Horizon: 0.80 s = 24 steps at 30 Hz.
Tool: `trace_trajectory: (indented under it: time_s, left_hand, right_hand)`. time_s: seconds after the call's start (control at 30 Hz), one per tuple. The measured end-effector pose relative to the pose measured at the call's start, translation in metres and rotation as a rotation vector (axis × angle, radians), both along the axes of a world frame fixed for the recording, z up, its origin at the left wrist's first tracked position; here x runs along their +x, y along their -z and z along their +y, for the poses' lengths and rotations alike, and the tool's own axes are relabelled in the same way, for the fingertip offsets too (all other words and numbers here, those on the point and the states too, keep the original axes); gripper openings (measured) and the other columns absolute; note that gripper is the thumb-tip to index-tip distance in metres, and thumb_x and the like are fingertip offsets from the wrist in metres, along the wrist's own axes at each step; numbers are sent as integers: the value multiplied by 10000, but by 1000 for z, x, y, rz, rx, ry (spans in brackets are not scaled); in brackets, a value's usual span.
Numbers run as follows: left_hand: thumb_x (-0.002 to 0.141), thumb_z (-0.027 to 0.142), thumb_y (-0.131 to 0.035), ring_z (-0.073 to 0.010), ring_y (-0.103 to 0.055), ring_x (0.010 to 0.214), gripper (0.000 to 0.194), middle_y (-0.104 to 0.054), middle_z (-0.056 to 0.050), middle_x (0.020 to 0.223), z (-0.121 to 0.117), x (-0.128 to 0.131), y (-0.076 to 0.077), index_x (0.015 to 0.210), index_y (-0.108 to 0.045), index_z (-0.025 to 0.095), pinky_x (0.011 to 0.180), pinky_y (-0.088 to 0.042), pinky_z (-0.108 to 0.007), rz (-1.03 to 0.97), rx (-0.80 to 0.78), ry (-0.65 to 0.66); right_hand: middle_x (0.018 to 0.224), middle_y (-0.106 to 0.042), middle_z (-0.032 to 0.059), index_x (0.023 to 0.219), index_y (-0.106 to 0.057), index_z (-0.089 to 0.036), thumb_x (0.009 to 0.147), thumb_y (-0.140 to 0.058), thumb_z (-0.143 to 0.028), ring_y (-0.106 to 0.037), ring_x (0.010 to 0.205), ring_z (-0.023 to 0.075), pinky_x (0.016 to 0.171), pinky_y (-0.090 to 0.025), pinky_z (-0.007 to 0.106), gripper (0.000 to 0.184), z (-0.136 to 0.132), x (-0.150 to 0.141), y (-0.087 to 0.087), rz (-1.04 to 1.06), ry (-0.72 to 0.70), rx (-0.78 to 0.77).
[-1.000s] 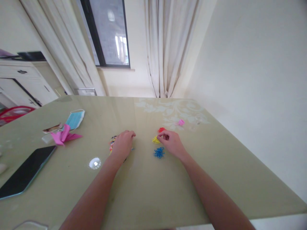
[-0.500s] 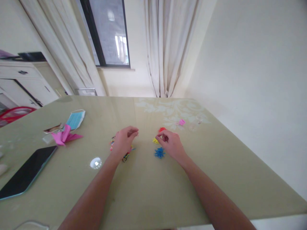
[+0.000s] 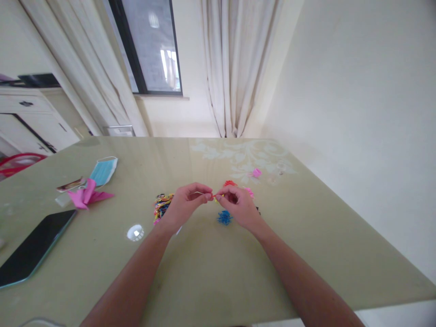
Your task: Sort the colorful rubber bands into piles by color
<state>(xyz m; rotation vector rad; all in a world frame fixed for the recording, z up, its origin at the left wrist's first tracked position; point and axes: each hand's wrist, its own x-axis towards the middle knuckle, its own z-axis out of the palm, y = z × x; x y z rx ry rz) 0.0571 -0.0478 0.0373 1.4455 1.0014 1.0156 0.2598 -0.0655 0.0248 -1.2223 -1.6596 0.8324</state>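
Observation:
My left hand point(image 3: 184, 206) and my right hand point(image 3: 240, 206) meet above the table, fingertips nearly touching. Between them is a small red rubber band point(image 3: 213, 196), pinched by both thumbs and forefingers. Left of and partly under my left hand lies a mixed heap of coloured rubber bands point(image 3: 161, 206). Around my right hand are single-colour piles: blue bands point(image 3: 225, 217) just in front, red bands point(image 3: 230, 183) behind, and pink bands point(image 3: 250, 192) partly covered. Some black bands point(image 3: 258, 210) peek out beside the right wrist. The yellow pile is mostly hidden by my fingers.
On the left lie a black-screened tablet point(image 3: 37, 245), a pink folded-paper bird point(image 3: 88, 195) and a blue face mask point(image 3: 104, 171). A shiny clear dome point(image 3: 135, 232) sits near my left forearm. Farther back right is a small pink object point(image 3: 256, 172). A wall borders the right side.
My left hand has lifted off the mixed heap and moved right to meet my right hand. A red band now shows between their fingertips. The view has shifted slightly.

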Motion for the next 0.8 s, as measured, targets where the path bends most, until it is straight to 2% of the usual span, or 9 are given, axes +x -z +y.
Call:
trace_trajectory:
  time_s: [0.13, 0.37, 0.6, 0.8]
  left_hand:
    - [769, 460, -834, -209, -748, 895, 348, -813, -57, 911, -1, 0, -2, 961, -760, 180, 874, -581, -344, -13, -8, 13]
    - [791, 470, -821, -194, -737, 853, 340, -806, -51, 870, -2, 2, -3, 945, -762, 173, 824, -570, -321, -12, 13, 21]
    - [768, 492, -835, -209, -747, 874, 372, -804, -59, 881, -2, 2, -3, 941, -759, 172, 851, -585, -345, -25, 3, 7]
    - [777, 489, -826, -216, -753, 881, 364, -808, -63, 890, -3, 4, -3, 939, -756, 171, 853, -588, -347, -8, 16, 15]
  right_hand:
    - [614, -537, -34, 942, -753, -188, 870, -715, -361, -418, 530, 117, 513, -304, 268, 192, -1, -1, 1, 38, -26, 25]
    - [598, -513, -40, 906, -750, -188, 883, -690, -337, -421, 536, 117, 511, -301, 262, 162, -3, -2, 0, 60, -32, 48]
    - [610, -544, -27, 833, -727, -193, 884, -687, -334, -428, 540, 119, 513, -317, 265, 155, -4, -2, 0, 57, -19, 51]
    - [603, -532, -31, 851, -743, -193, 878, -705, -353, -414, 532, 116, 508, -311, 266, 167, -4, -3, 0, 63, -18, 56]
